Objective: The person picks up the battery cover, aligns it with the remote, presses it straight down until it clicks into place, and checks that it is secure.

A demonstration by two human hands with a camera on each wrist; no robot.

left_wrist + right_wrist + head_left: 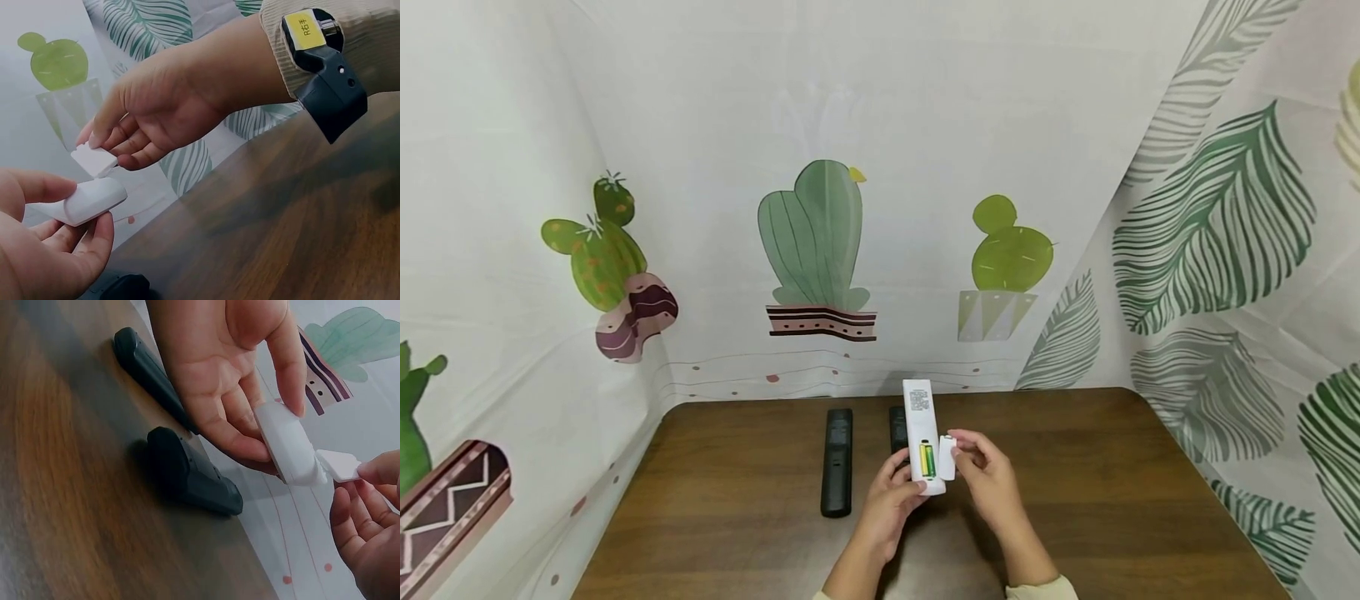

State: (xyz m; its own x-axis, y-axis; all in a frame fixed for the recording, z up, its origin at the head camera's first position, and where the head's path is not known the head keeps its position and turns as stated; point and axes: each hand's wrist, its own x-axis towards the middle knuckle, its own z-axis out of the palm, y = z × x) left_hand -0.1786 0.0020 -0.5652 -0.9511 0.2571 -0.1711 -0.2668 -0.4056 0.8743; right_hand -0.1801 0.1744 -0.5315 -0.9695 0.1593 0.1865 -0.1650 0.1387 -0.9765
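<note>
My left hand [887,504] grips a white remote control [919,421] near its lower end, back side facing up, thumb along the edge. Its battery compartment is uncovered, and two batteries [928,460], one yellowish and one green, lie side by side in it. Between thumb and fingers my right hand [991,479] pinches the white battery cover [947,458], just right of the compartment. In the right wrist view the cover [338,465] is close beside the end of the remote [289,444]. Both are held up above the table.
One black remote [837,462] lies lengthwise on the brown wooden table [737,500], left of my hands. A second black remote [897,429] lies partly hidden behind the white one. A cloth printed with cacti and leaves [917,167] hangs along the table's back edge.
</note>
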